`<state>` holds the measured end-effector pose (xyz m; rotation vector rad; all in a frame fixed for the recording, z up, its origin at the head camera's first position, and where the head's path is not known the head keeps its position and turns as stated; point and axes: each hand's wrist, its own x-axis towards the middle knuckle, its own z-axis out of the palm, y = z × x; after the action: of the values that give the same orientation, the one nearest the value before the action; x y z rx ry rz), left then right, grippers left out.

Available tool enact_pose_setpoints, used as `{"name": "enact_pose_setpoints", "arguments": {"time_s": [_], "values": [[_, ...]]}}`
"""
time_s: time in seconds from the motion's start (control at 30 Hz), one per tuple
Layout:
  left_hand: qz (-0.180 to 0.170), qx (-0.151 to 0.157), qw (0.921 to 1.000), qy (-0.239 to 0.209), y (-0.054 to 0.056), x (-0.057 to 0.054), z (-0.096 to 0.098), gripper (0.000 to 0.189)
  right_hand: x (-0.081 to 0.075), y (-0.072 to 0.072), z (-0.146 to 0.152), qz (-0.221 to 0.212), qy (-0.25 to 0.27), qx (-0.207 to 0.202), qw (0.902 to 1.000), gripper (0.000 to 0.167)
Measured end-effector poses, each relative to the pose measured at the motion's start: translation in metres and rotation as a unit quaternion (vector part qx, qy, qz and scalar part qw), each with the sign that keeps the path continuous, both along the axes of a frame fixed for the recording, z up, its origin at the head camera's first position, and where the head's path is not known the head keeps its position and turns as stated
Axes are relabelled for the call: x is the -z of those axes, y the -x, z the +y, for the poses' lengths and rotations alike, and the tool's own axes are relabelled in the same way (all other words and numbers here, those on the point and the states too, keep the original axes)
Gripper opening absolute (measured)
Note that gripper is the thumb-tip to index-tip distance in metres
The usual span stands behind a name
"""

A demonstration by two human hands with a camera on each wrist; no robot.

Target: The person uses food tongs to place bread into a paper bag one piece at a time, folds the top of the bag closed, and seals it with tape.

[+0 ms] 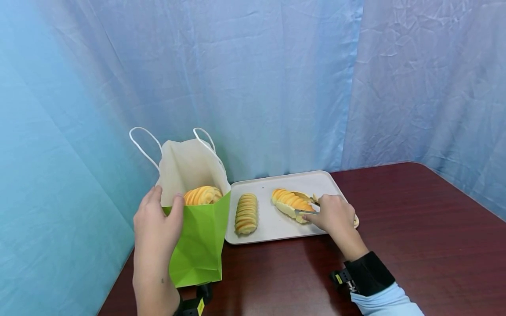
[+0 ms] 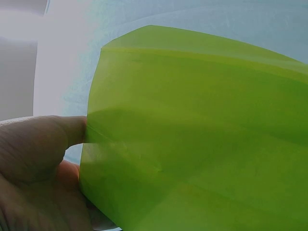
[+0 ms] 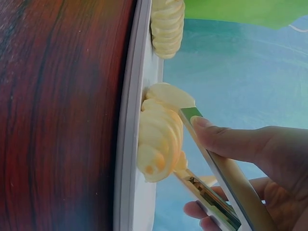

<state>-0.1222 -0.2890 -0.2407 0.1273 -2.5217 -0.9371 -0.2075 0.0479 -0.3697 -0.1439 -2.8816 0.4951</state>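
My left hand [image 1: 156,224] rests against the left edge of a green paper bag [image 1: 199,241], thumb and fingers spread near its rim. In the left wrist view the thumb [image 2: 74,130] meets the bag's edge; the other fingertips are hidden behind the paper. A ridged bread roll [image 1: 203,195] shows inside the bag's mouth. My right hand [image 1: 336,213] holds metal tongs [image 3: 231,185] between thumb and fingers. The tong arms lie on either side of a split, cream-coloured bread roll [image 1: 290,202] on the white tray [image 1: 272,235].
Another ridged bread roll [image 1: 247,213] lies on the tray's left part, near the bag. White rope handles [image 1: 142,128] stand up from the bag. A dark red wooden table [image 1: 415,228] extends to the right, with a blue curtain [image 1: 276,87] behind.
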Motion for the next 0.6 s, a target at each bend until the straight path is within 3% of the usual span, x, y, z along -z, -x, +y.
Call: {"name": "enact_pose_setpoints", "arguments": {"time_s": [0.3, 0.6], "values": [[0.007, 0.005, 1.0000, 0.002, -0.0004, 0.0006, -0.0002, 0.061, 0.0063, 0.0033, -0.0008, 0.018, 0.000, -0.003, 0.9998, 0.057], [0.007, 0.007, 1.0000, 0.002, -0.0007, 0.0006, -0.0004, 0.061, 0.0016, 0.0020, 0.0066, -0.027, 0.021, -0.005, 0.9994, 0.050]]}}
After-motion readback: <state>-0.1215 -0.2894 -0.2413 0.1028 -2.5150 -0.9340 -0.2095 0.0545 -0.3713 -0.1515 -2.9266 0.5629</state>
